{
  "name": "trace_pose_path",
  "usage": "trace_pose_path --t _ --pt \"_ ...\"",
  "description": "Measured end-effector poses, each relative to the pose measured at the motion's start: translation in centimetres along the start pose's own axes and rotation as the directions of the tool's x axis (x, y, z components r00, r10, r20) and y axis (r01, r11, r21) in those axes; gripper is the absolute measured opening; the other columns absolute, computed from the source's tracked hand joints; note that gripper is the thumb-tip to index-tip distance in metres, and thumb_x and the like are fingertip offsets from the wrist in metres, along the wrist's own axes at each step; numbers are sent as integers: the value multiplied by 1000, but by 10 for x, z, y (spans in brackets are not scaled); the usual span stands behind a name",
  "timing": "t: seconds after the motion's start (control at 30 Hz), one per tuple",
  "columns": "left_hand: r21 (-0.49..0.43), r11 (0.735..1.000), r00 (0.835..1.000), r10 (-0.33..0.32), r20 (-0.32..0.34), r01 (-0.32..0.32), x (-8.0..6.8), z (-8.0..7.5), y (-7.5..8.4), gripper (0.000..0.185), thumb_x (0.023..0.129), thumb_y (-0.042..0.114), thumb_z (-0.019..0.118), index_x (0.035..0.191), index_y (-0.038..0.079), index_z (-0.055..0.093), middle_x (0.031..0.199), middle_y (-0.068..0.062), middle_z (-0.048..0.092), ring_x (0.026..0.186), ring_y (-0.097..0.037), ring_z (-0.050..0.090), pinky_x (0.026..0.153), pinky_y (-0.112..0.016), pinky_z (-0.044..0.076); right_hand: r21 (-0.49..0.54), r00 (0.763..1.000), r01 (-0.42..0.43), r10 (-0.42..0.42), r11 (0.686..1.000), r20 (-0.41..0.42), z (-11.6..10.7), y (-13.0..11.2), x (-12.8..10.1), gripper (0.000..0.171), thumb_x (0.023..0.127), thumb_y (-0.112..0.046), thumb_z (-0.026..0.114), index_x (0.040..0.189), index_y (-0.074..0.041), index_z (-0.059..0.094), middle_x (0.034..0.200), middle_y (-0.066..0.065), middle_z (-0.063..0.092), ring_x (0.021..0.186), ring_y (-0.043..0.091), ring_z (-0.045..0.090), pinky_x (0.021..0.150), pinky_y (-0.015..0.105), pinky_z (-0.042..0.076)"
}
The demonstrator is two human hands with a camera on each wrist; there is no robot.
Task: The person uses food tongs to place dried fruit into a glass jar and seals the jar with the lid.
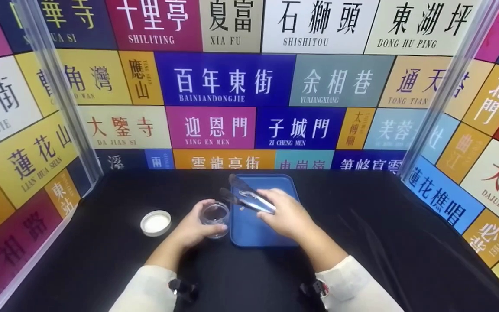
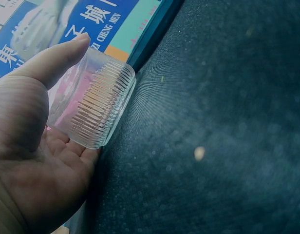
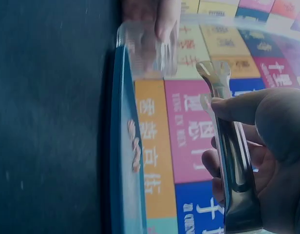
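My left hand (image 1: 195, 227) grips a small clear ribbed jar (image 1: 215, 219) that stands on the black table just left of a blue tray (image 1: 254, 229). In the left wrist view the thumb and palm (image 2: 28, 146) wrap the jar (image 2: 94, 107). My right hand (image 1: 286, 214) holds metal tongs (image 1: 245, 197) over the tray, tips spread and pointing left and away, toward the jar. A few small pale bits (image 3: 134, 146) lie on the tray (image 3: 123, 161). The right wrist view shows fingers (image 3: 267, 117) curled around the tongs' handle (image 3: 233, 161), with the jar (image 3: 147, 46) beyond.
A white round lid (image 1: 156, 222) lies on the black table (image 1: 102, 242) left of the jar. Colourful sign panels wall in the back and both sides. Bare black cloth stretches right of the tray.
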State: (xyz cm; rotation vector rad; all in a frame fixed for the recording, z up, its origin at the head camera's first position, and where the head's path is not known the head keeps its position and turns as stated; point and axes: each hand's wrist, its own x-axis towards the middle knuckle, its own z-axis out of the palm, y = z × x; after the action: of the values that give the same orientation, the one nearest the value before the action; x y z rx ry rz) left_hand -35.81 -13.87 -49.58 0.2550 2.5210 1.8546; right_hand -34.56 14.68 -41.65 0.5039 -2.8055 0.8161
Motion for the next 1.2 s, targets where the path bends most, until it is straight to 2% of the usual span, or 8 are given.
trace_pose_path --t 0.17,0.3,0.43,0.7,1.0,1.2 --pt "5 1000 1000 -2 -5 2 0 0 -1 92 78 26 97 155 14 49 149 -12 64 137 -32 61 125 -54 41 -2 997 -78 78 997 -6 -2 16 6 65 95 -32 80 155 -23 58 156 7 60 137 30 61 114 52 52" --pt "12 1000 1000 6 -6 -6 0 0 -1 92 78 26 97 155 13 49 149 -13 64 137 -33 61 126 -55 40 -1 995 -100 100 995 -8 -2 27 10 66 96 -31 80 156 -20 56 160 11 57 149 34 54 124 56 44" --pt "16 1000 1000 10 -5 -10 0 0 -1 91 78 26 97 155 13 49 149 -14 64 137 -33 62 125 -55 40 -8 994 -109 109 994 -9 -1 35 12 67 96 -29 80 157 -18 55 162 13 55 152 36 50 127 57 40" --pt "8 1000 1000 8 12 -8 -1 -1 0 92 79 30 97 155 16 48 152 -12 63 139 -34 60 127 -57 39 -13 992 -129 128 992 -9 -2 47 15 68 96 -28 79 157 -13 54 160 17 55 151 38 50 127 57 39" --pt "9 1000 1000 12 12 -12 -1 -1 0 92 79 30 97 155 15 48 153 -12 62 140 -33 60 127 -56 39 -37 979 -204 205 978 19 1 61 16 68 93 -18 74 157 -10 53 162 21 52 153 42 48 128 58 38" --pt "0 1000 1000 21 12 -21 -2 -1 1 91 79 28 97 155 14 49 152 -13 62 140 -35 60 126 -57 39 -40 973 -227 229 973 38 5 65 15 63 97 -20 73 157 -9 53 162 20 53 153 42 47 128 59 37"
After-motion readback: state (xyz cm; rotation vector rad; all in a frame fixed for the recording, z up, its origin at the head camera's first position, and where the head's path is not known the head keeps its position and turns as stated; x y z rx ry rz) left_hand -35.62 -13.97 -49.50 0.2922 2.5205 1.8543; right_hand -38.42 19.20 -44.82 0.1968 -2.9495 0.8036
